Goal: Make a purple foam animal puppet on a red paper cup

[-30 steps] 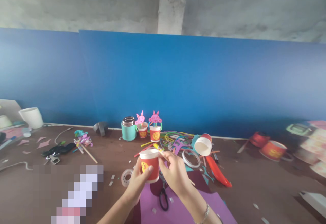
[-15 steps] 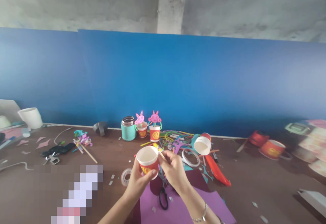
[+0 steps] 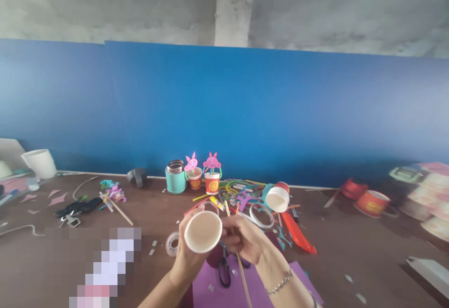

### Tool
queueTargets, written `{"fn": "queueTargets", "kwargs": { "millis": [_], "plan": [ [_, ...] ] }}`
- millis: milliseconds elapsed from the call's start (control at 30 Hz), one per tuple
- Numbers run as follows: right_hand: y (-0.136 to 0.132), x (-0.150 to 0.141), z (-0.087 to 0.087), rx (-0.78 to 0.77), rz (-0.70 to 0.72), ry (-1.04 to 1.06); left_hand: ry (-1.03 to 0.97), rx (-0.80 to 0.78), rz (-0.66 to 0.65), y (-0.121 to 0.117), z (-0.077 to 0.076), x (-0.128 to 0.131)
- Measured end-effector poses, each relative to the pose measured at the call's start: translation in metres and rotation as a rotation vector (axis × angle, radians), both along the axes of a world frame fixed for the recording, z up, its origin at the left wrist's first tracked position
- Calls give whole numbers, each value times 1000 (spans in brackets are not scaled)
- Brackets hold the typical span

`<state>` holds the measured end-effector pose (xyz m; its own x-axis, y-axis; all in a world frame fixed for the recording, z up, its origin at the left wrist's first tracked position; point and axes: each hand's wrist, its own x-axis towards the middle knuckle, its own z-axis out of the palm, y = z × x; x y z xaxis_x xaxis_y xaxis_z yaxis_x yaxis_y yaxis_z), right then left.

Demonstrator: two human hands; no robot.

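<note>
My left hand (image 3: 185,247) is wrapped round a paper cup (image 3: 203,232), whose mouth tilts toward me and shows a bare pale inside. The fingers of my right hand (image 3: 245,238) are closed on a thin wooden stick (image 3: 243,277), which pokes out above and below them. Those fingertips are close by the cup's right rim; I cannot tell whether they touch it. Under my hands lie black-handled scissors (image 3: 224,273) on a purple sheet (image 3: 206,294). A roll of clear tape (image 3: 172,244) is just left of the cup.
Behind stand two red cups with pink paper figures (image 3: 212,184) (image 3: 195,179) and a teal jar (image 3: 176,181). Coloured pipe cleaners, a yellow tube (image 3: 217,203) and another tipped cup (image 3: 278,200) clutter the middle. A red pouch-like piece (image 3: 298,234) lies to the right.
The cup has tipped its mouth toward me and dropped slightly. My right hand has shifted a little right and lower, and the stick now shows a long length below it.
</note>
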<state>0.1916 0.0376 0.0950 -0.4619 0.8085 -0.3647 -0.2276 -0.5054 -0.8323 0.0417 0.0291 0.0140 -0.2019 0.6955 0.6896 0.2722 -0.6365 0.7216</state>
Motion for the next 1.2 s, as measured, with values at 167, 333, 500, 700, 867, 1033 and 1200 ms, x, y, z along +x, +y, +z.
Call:
{"fn": "queueTargets", "kwargs": {
  "millis": [167, 333, 500, 700, 867, 1033, 1200],
  "plan": [
    [-1, -4, -2, 429, -180, -227, -156, -255, -161, 2, 2, 0],
    [-9, -1, 4, 899, -233, -618, -331, -453, -422, 2, 7, 0],
    [-10, 4, 4, 1263, -235, -881, -411, -510, -515, 2, 13, 1],
    [-6, 6, -3, 1444, -180, -1084, -497, -608, -576, 3, 6, 0],
    [-5, 8, -5, 1496, -164, -1143, -477, -613, -597, 4, 4, -1],
    [-7, 5, -3, 1400, -190, -1122, -397, -573, -553, 5, 8, -2],
    [-6, 2, 0, 999, -283, -1005, -199, -431, -366, 3, 9, 0]
  ]
}}
